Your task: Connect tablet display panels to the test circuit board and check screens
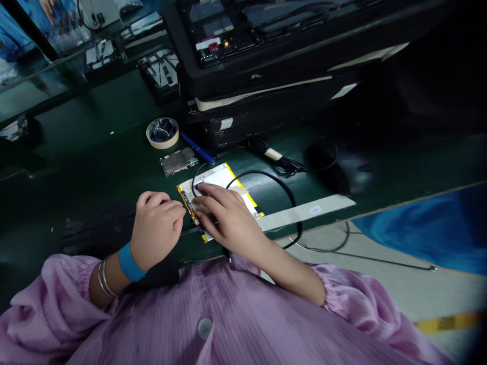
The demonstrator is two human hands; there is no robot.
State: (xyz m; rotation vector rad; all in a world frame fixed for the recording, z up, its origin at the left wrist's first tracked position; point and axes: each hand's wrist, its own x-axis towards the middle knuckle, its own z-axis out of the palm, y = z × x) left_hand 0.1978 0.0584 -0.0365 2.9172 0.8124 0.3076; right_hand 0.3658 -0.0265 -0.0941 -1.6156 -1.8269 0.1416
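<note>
A flat device panel [224, 178] with a white face and yellow edges lies on the dark green bench in front of me. My right hand [224, 215] rests flat on it, fingers stretched out and pressing near its left edge. My left hand [155, 228] sits just left of the panel, fingers curled in a pinch at the panel's left edge; what it grips is too small to make out. A black cable [281, 185] loops over the panel's far side.
A small circuit board [178, 161], a blue pen [198, 148] and a tape roll [163, 133] lie beyond the panel. Stacked black trays [266, 76] rise behind. A bundled black cable [276, 157] and a white strip [304, 213] lie to the right, near the bench edge.
</note>
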